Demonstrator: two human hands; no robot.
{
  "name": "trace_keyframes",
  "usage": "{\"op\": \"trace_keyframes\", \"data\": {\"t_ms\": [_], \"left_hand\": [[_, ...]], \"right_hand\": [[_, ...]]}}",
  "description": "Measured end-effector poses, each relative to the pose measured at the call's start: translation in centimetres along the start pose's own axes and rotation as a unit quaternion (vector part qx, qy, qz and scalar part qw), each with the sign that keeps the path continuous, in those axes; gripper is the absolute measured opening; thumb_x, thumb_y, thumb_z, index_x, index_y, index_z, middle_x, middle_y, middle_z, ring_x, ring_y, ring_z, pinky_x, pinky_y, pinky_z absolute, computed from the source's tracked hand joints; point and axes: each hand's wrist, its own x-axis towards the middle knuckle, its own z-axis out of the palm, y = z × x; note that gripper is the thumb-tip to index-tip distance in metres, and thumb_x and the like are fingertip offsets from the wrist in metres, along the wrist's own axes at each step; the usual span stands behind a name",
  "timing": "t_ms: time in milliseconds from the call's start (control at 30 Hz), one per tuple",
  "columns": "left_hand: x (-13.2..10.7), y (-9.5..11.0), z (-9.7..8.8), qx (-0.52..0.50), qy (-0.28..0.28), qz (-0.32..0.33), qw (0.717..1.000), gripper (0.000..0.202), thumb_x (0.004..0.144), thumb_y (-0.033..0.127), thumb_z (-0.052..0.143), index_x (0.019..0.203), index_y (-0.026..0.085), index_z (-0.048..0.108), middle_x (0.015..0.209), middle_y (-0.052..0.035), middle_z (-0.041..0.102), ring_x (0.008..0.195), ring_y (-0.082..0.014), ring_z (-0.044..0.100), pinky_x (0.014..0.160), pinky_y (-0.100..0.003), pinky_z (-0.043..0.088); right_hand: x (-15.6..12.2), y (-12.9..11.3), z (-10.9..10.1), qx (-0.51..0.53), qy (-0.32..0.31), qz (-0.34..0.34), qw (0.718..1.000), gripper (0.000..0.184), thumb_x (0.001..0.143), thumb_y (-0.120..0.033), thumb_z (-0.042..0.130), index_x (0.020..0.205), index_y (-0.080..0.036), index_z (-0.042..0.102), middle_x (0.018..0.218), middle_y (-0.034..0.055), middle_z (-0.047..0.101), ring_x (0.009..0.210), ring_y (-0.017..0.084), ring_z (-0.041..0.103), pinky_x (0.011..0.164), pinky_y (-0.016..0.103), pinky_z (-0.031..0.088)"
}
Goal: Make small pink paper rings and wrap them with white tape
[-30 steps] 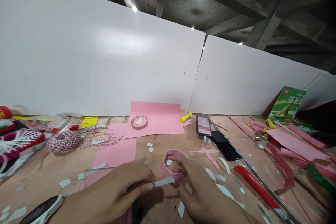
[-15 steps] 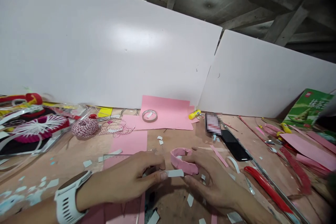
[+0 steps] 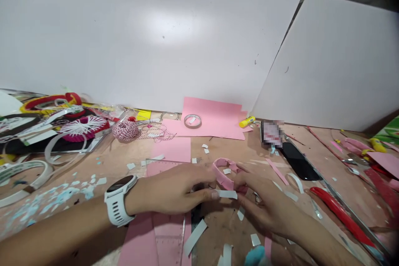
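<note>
Partly hidden: pink ring (image 3: 222, 173), left hand (image 3: 170, 189) and right hand (image 3: 264, 203) clamped together on it and a white strip (image 3: 227, 194); scraps (image 3: 205, 146) surround it on the table (image 3: 249, 151).

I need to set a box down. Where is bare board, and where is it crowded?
Bare board lies right of the metal ruler, before the dark red strip, and between the twine ball and pink sheet. Crowded: around the left hand and right hand, pink paper loop and scraps.

Matt pink paper band (image 3: 220, 173), rough wooden bench (image 3: 75, 156)
</note>
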Motion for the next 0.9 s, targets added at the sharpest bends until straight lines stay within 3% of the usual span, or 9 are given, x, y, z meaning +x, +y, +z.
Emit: {"op": "trace_keyframes", "data": {"t_ms": [100, 267, 500, 733, 900], "left_hand": [[0.0, 0.0, 0.2, 0.023, 0.001, -0.004, 1.000, 0.018, 0.105, 0.026, 0.053, 0.108, 0.027, 0.070, 0.104, 0.0006, 0.072, 0.087, -0.0151, 0.063, 0.079, -0.027, 0.045], [0.1, 0.0, 0.2, 0.033, -0.022, -0.003, 0.999, 0.024, 0.107, 0.026, 0.048, 0.120, 0.028, 0.068, 0.109, 0.0000, 0.072, 0.095, -0.0157, 0.065, 0.085, -0.027, 0.046], [0.4, -0.9, 0.3, 0.057, -0.047, 0.017, 0.997, 0.024, 0.108, 0.035, 0.044, 0.110, 0.023, 0.064, 0.106, -0.0031, 0.070, 0.091, -0.0164, 0.061, 0.080, -0.028, 0.043], [0.3, -0.8, 0.0, 0.057, -0.052, 0.011, 0.997, 0.026, 0.110, 0.039, 0.041, 0.111, 0.024, 0.062, 0.097, -0.0011, 0.066, 0.087, -0.0153, 0.058, 0.078, -0.027, 0.041], [0.4, -0.7, -0.1, 0.069, -0.045, 0.010, 0.997, 0.029, 0.109, 0.039, 0.041, 0.104, 0.020, 0.062, 0.091, -0.0020, 0.064, 0.082, -0.0151, 0.056, 0.074, -0.027, 0.041]], "right_hand": [[-0.1, -0.3, 0.1, -0.014, -0.072, 0.003, 0.997, 0.021, 0.092, -0.024, 0.065, 0.112, -0.030, 0.069, 0.111, 0.0031, 0.075, 0.094, 0.024, 0.072, 0.069, 0.032, 0.057], [-0.2, -0.3, 0.1, -0.004, -0.109, 0.009, 0.994, 0.031, 0.090, -0.032, 0.069, 0.119, -0.033, 0.061, 0.121, 0.0036, 0.071, 0.109, 0.027, 0.068, 0.078, 0.036, 0.057], [-0.2, -1.2, -0.1, -0.056, -0.077, 0.032, 0.995, 0.032, 0.084, -0.036, 0.073, 0.114, -0.028, 0.062, 0.115, 0.0057, 0.073, 0.104, 0.028, 0.069, 0.084, 0.041, 0.056], [-0.6, -0.5, 0.3, -0.011, -0.033, -0.015, 0.999, 0.031, 0.087, -0.028, 0.071, 0.114, -0.028, 0.055, 0.105, 0.0020, 0.068, 0.099, 0.022, 0.062, 0.082, 0.034, 0.053], [-0.8, -0.1, 0.4, -0.003, -0.018, -0.035, 0.999, 0.035, 0.089, -0.024, 0.070, 0.118, -0.030, 0.052, 0.109, 0.0021, 0.066, 0.104, 0.022, 0.058, 0.086, 0.035, 0.050]]}}
